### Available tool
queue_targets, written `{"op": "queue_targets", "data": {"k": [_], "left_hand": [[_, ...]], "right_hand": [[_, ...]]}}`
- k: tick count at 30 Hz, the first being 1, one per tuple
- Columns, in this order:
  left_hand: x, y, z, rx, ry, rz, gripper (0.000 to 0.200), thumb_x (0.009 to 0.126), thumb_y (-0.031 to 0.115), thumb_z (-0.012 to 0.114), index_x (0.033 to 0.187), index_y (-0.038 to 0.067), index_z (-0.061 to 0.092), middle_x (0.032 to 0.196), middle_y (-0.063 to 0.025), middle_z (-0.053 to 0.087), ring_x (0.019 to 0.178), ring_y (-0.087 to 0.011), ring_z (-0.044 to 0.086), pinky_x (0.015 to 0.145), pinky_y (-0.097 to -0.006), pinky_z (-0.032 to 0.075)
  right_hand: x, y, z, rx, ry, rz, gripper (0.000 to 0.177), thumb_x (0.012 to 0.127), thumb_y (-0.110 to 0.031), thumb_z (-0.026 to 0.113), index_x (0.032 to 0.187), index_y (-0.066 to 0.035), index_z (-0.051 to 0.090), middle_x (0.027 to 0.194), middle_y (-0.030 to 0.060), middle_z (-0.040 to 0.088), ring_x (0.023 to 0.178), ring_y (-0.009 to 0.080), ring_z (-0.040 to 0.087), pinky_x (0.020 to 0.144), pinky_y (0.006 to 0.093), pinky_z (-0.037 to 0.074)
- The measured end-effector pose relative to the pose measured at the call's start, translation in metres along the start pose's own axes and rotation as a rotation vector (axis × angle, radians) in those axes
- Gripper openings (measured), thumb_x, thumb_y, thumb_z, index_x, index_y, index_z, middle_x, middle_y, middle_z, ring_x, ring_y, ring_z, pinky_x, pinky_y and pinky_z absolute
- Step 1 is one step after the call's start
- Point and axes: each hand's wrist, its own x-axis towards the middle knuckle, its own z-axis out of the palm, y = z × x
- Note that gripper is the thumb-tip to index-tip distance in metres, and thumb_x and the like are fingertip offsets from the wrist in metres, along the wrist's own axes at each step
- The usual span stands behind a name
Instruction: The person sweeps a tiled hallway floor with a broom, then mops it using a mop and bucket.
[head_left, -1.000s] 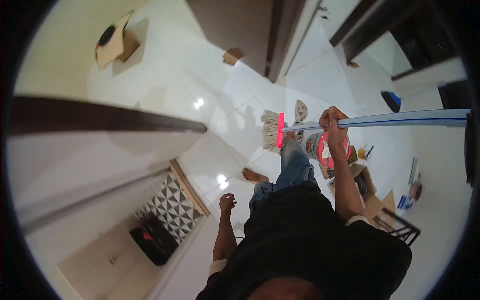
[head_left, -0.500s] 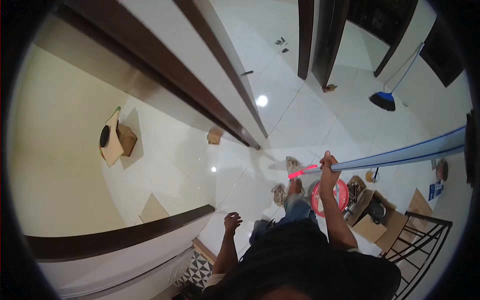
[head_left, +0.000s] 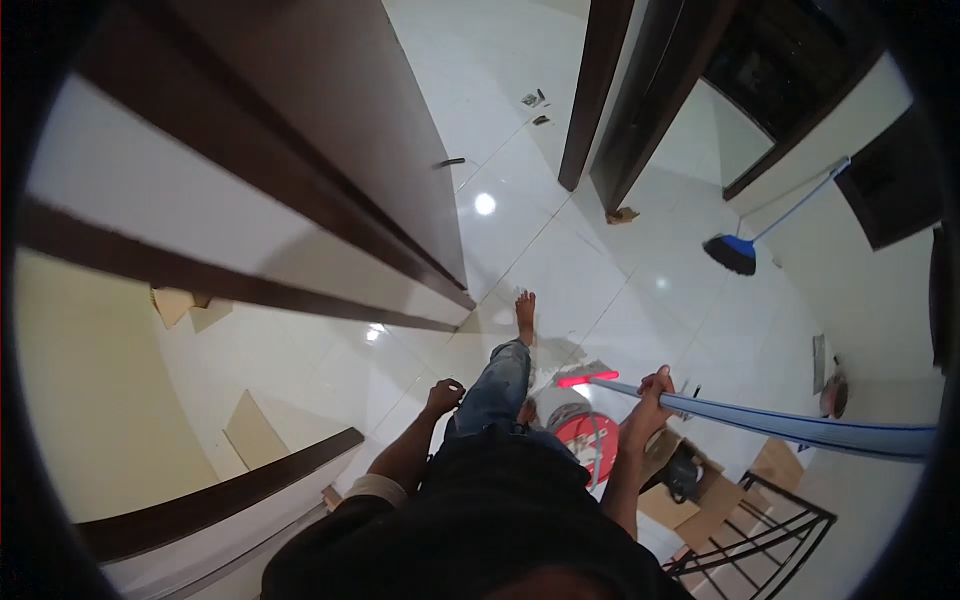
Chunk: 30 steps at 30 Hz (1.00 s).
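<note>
My right hand is wrapped round the grey-blue handle of a mop, which stretches off to the right. At the other end, the mop's red head bar rests by a dirty greyish cloth on the floor, just ahead of my right hand. Left of my leg hangs my left hand, its fingers loosely curled with a gap between them and nothing visible in them. A red bucket stands between my body and my right forearm, partly hidden by them.
Cardboard boxes and a dark metal rack stand close on my right. A blue broom leans at the far right wall. An open door and its frame rise at the left. Small debris lies on the white tiles ahead.
My body has stepped forward, one bare foot now out ahead on the tiles. The mop has moved along in my right hand, and its handle now slopes down to the right. The view has shifted.
</note>
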Motion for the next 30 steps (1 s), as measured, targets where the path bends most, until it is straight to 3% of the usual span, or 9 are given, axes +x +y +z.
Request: {"op": "queue_targets", "data": {"k": [7, 10, 11, 12, 15, 20, 23, 26, 30], "left_hand": [[0.158, 0.139, -0.027, -0.147, -0.015, -0.067, 0.031, 0.077, 0.033, 0.067, 0.094, 0.008, 0.071, 0.080, -0.0088, 0.070, 0.066, -0.0193, 0.067, 0.067, -0.0336, 0.055], [0.215, 0.241, -0.057, -0.140, -0.046, -0.136, 0.032, 0.076, 0.034, 0.068, 0.095, 0.009, 0.071, 0.091, -0.0141, 0.070, 0.088, -0.0241, 0.068, 0.081, -0.0378, 0.052], [0.230, 0.255, -0.071, 0.004, 0.049, 0.078, 0.033, 0.077, 0.036, 0.068, 0.096, 0.010, 0.070, 0.100, -0.0163, 0.069, 0.097, -0.0286, 0.066, 0.085, -0.0396, 0.051], [0.256, 0.278, -0.093, -0.016, 0.027, 0.080, 0.035, 0.079, 0.039, 0.067, 0.100, 0.011, 0.069, 0.104, -0.0161, 0.068, 0.099, -0.0317, 0.065, 0.086, -0.0406, 0.051], [0.306, 0.365, -0.159, -0.342, 0.130, 0.211, 0.034, 0.083, 0.031, 0.066, 0.105, 0.005, 0.065, 0.087, -0.0145, 0.069, 0.073, -0.0208, 0.069, 0.070, -0.0333, 0.053], [0.348, 0.502, -0.245, -0.449, 0.202, 0.340, 0.031, 0.087, 0.026, 0.064, 0.108, 0.004, 0.063, 0.089, -0.0112, 0.069, 0.073, -0.0182, 0.068, 0.067, -0.0303, 0.052], [0.384, 0.521, -0.255, -0.560, 0.161, 0.246, 0.029, 0.090, 0.023, 0.061, 0.114, 0.006, 0.059, 0.098, -0.0077, 0.064, 0.086, -0.0159, 0.064, 0.071, -0.0303, 0.051], [0.431, 0.482, -0.255, -0.602, 0.269, 0.136, 0.030, 0.086, 0.027, 0.065, 0.108, 0.006, 0.063, 0.089, -0.0109, 0.069, 0.076, -0.0168, 0.068, 0.068, -0.0304, 0.052], [0.521, 0.440, -0.239, -0.273, 0.385, 0.019, 0.025, 0.083, 0.027, 0.067, 0.102, 0.010, 0.067, 0.084, -0.0113, 0.070, 0.073, -0.0160, 0.068, 0.067, -0.0311, 0.053]], "right_hand": [[0.124, -0.014, 0.137, -0.081, 0.058, 0.015, 0.050, 0.095, -0.037, 0.058, 0.056, -0.008, 0.044, 0.054, -0.0010, 0.040, 0.050, 0.0084, 0.034, 0.048, 0.0259, 0.026], [0.185, -0.039, 0.223, -0.055, 0.001, -0.005, 0.050, 0.094, -0.036, 0.059, 0.056, -0.009, 0.044, 0.054, -0.0015, 0.039, 0.051, 0.0076, 0.034, 0.050, 0.0251, 0.025], [0.193, -0.038, 0.248, -0.070, -0.029, 0.050, 0.050, 0.094, -0.035, 0.059, 0.055, -0.009, 0.043, 0.054, -0.0020, 0.040, 0.052, 0.0071, 0.034, 0.051, 0.0246, 0.024], [0.201, -0.041, 0.280, -0.074, -0.048, 0.050, 0.050, 0.094, -0.035, 0.059, 0.055, -0.009, 0.043, 0.054, -0.0020, 0.040, 0.052, 0.0071, 0.034, 0.051, 0.0246, 0.024], [0.230, -0.066, 0.390, 0.018, -0.158, 0.004, 0.049, 0.095, -0.035, 0.060, 0.055, -0.010, 0.043, 0.053, -0.0022, 0.040, 0.052, 0.0066, 0.034, 0.050, 0.0250, 0.025], [0.298, -0.099, 0.539, 0.108, -0.323, 0.015, 0.049, 0.093, -0.037, 0.062, 0.056, -0.010, 0.045, 0.054, -0.0020, 0.042, 0.052, 0.0067, 0.036, 0.051, 0.0236, 0.028], [0.323, -0.077, 0.601, 0.080, -0.461, 0.006, 0.047, 0.093, -0.037, 0.062, 0.058, -0.010, 0.047, 0.058, -0.0016, 0.044, 0.056, 0.0080, 0.039, 0.055, 0.0249, 0.032], [0.333, -0.049, 0.671, 0.038, -0.528, 0.028, 0.044, 0.096, -0.033, 0.057, 0.062, -0.004, 0.051, 0.060, -0.0005, 0.046, 0.061, 0.0085, 0.041, 0.059, 0.0270, 0.035], [0.428, -0.048, 0.831, -0.056, -0.665, -0.180, 0.049, 0.096, -0.036, 0.056, 0.058, -0.006, 0.048, 0.055, -0.0009, 0.043, 0.056, 0.0080, 0.040, 0.055, 0.0259, 0.032]]}}
